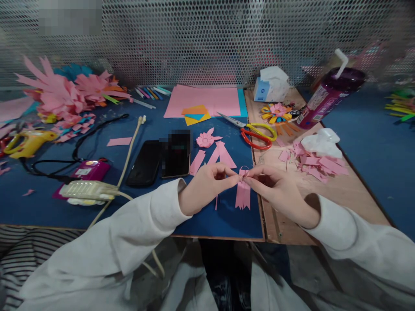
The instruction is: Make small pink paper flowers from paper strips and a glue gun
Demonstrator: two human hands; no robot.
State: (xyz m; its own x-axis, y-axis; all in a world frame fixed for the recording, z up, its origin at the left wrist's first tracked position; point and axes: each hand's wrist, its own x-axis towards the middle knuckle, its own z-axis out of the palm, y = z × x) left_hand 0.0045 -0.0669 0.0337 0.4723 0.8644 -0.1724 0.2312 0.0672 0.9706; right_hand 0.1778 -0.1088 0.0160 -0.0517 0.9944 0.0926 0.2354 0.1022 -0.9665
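A: What are the hands doing just in front of the scissors (pixel 256 131)?

B: The left hand (pixel 204 185) and the right hand (pixel 275 188) meet at the top of a small bundle of pink paper strips (pixel 243 194). Both are closed in a fingertip pinch on its upper end, thumbs and forefingers nearly touching one another.

A: Where does that bundle sit?

B: Nearer the person than the scissors, held just above the blue surface (pixel 48 203), close to the seam where the wooden board (pixel 340 203) begins.

A: Which way does it point?

B: Its long axis runs from the scissors' side toward the person. The gathered end is up at the fingers, and the loose ends hang down toward the near edge, fanned slightly.

A: How far along does the work look?

B: I judge it mid-way. The strips are already cut and gathered, and a finished small pink flower (pixel 205 139) lies left of the scissors, with loose pink strips (pixel 215 155) beside it. Cut scraps (pixel 311 162) are heaped to the right of the scissors. The bundle itself is not yet shaped into a flower; its strips hang straight.

A: Anything else near the scissors?

B: Two dark phones (pixel 160 162) lie to their left, and a sheet of pink paper (pixel 204 101) lies beyond them.
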